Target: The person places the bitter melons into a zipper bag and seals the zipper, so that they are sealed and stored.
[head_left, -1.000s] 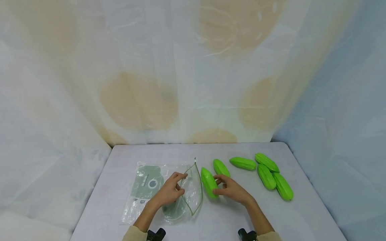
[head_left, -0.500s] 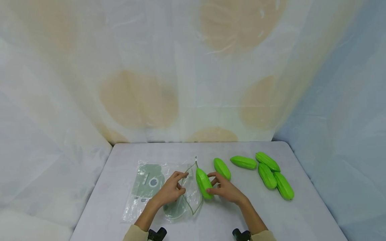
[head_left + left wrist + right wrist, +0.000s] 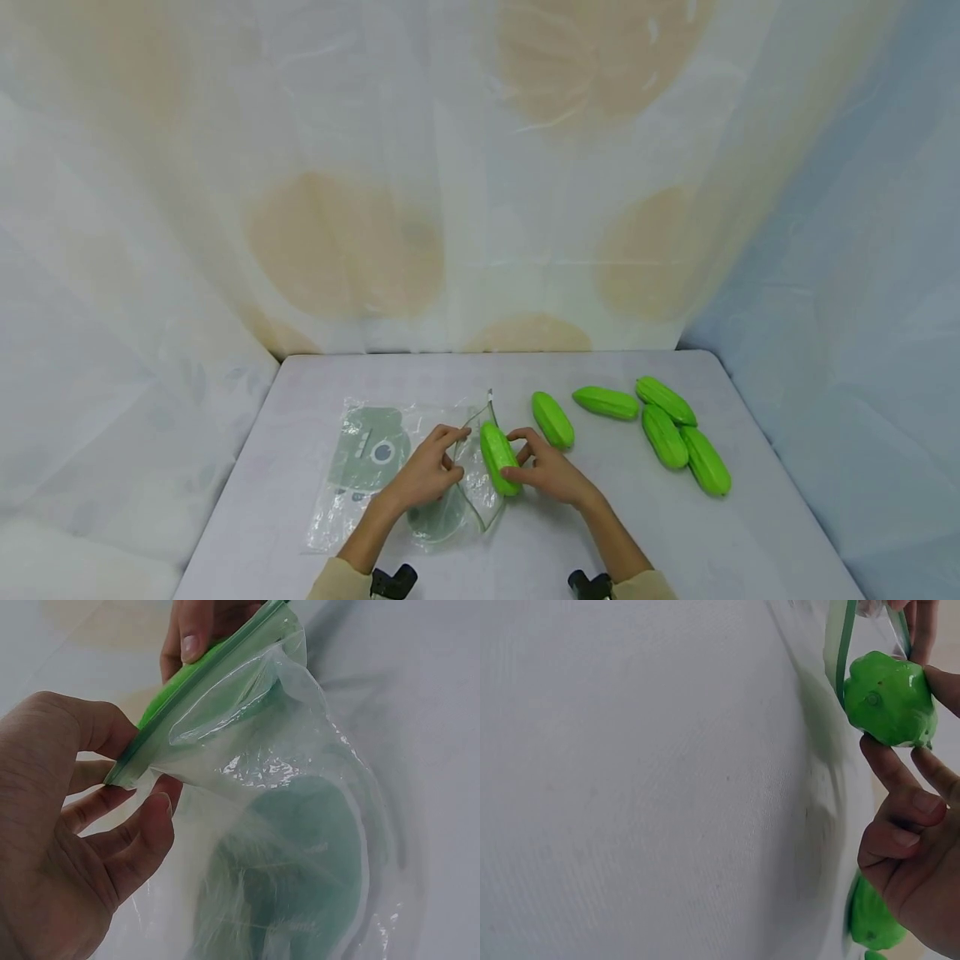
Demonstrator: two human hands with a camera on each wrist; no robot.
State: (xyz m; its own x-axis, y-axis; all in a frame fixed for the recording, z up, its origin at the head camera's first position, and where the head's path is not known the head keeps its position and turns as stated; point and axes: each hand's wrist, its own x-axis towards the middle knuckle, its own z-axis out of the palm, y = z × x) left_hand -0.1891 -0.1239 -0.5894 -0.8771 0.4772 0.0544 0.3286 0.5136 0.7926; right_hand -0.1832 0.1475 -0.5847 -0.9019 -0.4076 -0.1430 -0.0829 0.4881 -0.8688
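A clear zip bag [image 3: 367, 483] with green print lies on the table, its green-edged mouth spread toward the right. At that mouth my left hand [image 3: 427, 468] holds the rim; in the left wrist view its fingers [image 3: 112, 731] bend over the green zip strip. My right hand [image 3: 551, 473] grips a bright green, ridged cucumber [image 3: 498, 458] by its near part. In the right wrist view the cucumber's blunt end [image 3: 889, 697] sits between thumb and fingers, right beside the bag's rim. How far its other end reaches inside is hard to tell.
Another cucumber [image 3: 552, 420] lies just beyond my right hand. Farther right are several more, one lying crosswise [image 3: 606, 402] and others bunched together [image 3: 663, 437]. The white table [image 3: 750, 533] meets draped sheeting [image 3: 480, 250] at the back and sides.
My right hand has carried the cucumber leftward, from beside the bag to its open mouth. The left hand has stayed at the rim. The other cucumbers have not moved.
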